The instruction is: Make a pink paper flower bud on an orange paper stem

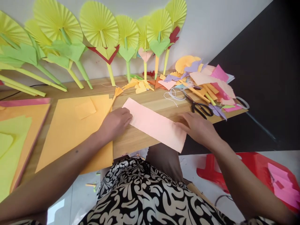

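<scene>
A long pale pink paper strip (154,123) lies slantwise on the wooden table (131,140), one end past the table's front edge. My left hand (116,122) rests on the strip's left end, fingers curled down against it. My right hand (199,126) presses its right part, fingers laid flat on the paper. A large orange sheet (70,131) lies just left of my left hand.
Black scissors (199,107) and white string (174,93) lie behind my right hand, beside a heap of coloured paper scraps (211,84). Yellow paper fan flowers (100,28) lean on the wall. Orange and green sheets (14,137) sit at left. A red stool (257,168) stands on the floor.
</scene>
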Tool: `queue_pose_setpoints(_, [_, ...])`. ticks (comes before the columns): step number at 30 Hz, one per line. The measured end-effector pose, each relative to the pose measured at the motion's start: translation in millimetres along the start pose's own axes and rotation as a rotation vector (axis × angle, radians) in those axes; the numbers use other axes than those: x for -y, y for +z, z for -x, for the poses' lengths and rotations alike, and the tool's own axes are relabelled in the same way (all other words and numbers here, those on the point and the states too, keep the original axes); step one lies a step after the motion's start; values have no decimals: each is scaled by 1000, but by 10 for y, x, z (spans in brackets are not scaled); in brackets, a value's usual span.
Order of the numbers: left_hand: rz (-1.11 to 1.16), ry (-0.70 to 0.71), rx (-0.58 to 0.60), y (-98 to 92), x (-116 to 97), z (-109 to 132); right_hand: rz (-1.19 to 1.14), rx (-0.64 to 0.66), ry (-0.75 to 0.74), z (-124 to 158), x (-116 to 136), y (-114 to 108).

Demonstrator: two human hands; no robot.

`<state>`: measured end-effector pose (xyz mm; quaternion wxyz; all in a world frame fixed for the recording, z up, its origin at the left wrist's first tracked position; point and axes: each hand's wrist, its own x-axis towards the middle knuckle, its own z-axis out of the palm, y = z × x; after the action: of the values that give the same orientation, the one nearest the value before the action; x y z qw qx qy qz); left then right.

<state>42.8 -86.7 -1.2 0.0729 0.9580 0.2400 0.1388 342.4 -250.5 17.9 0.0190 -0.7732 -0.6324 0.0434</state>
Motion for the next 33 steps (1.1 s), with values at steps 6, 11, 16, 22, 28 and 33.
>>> queue_pose_setpoints(6, [9, -239, -172, -74, 365, -3, -239, 91, 73, 119, -35, 50])
queue_pose_setpoints(11, [-17, -312, -182, 36, 547, 14, -589, 131, 107, 119, -79, 107])
queue_pose_setpoints(16, [-8, -365, -180, 64, 599, 15, -522, 40, 158, 138, -292, -276])
queue_pose_setpoints(22, [235, -332, -279, -46, 429, -55, -313, -132, 205, 226, -344, -823])
queue_pose_setpoints(28, [874, -424, -100, -63, 257, -206, -355, -217, 126, 162, -318, -977])
queue_pose_setpoints(33, [1102, -523, -11, -63, 215, -230, -426, -198, 107, -109, -372, -861])
